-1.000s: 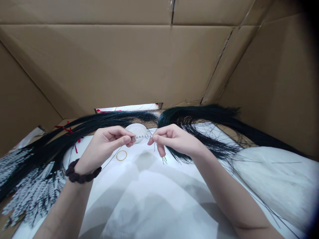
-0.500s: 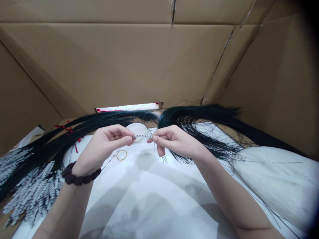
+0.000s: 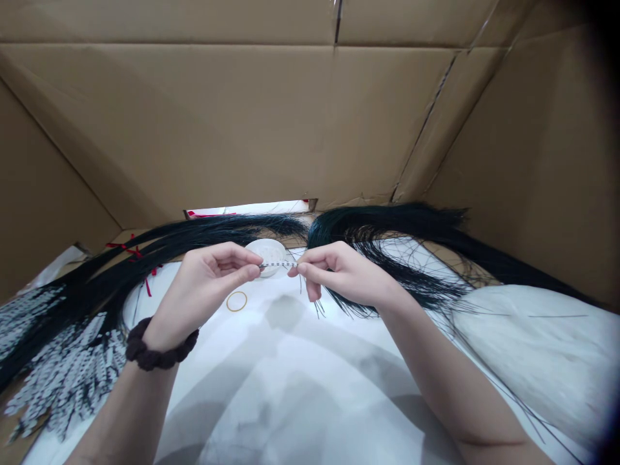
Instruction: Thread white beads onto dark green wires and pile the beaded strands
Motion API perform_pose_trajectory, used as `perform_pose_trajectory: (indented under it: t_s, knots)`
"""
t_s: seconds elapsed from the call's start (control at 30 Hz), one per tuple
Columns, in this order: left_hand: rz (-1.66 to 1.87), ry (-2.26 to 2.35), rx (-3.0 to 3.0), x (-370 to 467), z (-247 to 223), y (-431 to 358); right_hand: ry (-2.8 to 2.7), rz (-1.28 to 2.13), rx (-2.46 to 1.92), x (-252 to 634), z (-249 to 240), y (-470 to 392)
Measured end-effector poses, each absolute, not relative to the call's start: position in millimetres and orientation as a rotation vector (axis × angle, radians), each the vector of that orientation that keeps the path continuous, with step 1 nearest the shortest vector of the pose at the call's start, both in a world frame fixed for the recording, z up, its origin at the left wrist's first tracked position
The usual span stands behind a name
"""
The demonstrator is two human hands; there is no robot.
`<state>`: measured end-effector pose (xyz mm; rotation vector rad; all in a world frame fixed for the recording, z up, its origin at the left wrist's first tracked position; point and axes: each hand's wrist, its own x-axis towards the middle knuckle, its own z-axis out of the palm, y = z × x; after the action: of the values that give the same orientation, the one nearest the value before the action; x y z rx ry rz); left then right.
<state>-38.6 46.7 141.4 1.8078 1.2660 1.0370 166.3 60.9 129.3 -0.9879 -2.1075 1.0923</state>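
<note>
A thin strip banded black and white (image 3: 279,264) is stretched between my two hands. My left hand (image 3: 217,274) pinches its left end between thumb and index finger. The right end is pinched in the fingertips of my right hand (image 3: 334,271), with dark strands hanging below them. Behind the strip lies a small round white dish (image 3: 265,250), partly covered by my hands. A yellow ring (image 3: 236,301) rests on the white surface (image 3: 290,349) below my left hand.
Bundles of dark strands lie to the left (image 3: 159,239) and right (image 3: 402,219); many white-banded ends (image 3: 72,374) spread at lower left. Red ribbon (image 3: 133,250) ties the left bundle. A white translucent bag (image 3: 537,355) is at right. Cardboard walls (image 3: 242,123) surround the surface.
My left hand has shifted very slightly, and its wrist with the dark band has turned a little. The thin strand seen beside that wrist earlier no longer shows. Both hands keep their pinch.
</note>
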Motion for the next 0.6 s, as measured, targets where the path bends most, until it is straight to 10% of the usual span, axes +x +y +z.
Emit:
perform_pose_trajectory:
  t_s: [0.6]
  knots:
    - [1.22,1.469,2.372,-34.5,135.5,33.5,-2.107,1.023,-1.003,166.7,134.1,57.3]
